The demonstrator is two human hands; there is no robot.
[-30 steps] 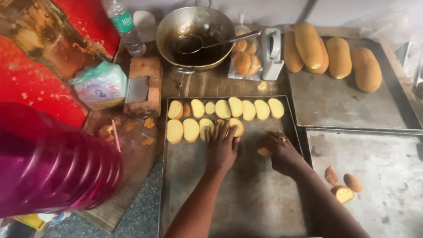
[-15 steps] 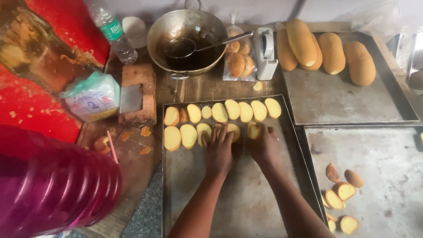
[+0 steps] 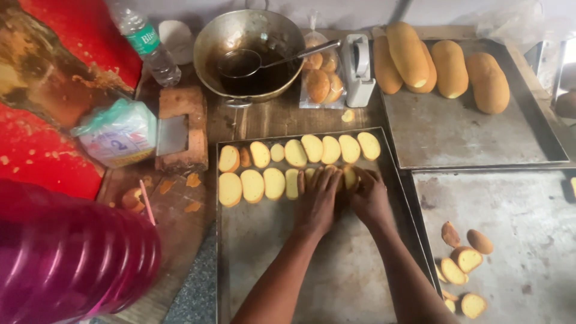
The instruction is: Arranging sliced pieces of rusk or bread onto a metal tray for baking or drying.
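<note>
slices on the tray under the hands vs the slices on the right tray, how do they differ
The slices on the middle tray lie flat in two neat rows, cut faces up; the pieces on the lower right tray sit in a loose scattered cluster, some tilted, several showing brown crust. The left hand and right hand rest on the rows' second line; nothing touches the right-hand pieces. The rows hold far more slices. Both are pale yellow bread on bare metal trays.

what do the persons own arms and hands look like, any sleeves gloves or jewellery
Both arms come up from the bottom edge bare: no sleeve shows on either forearm. The left hand and the right hand wear no gloves. No ring, watch or bracelet can be made out on the fingers or wrists, though the picture is too soft to rule out something small.
</note>
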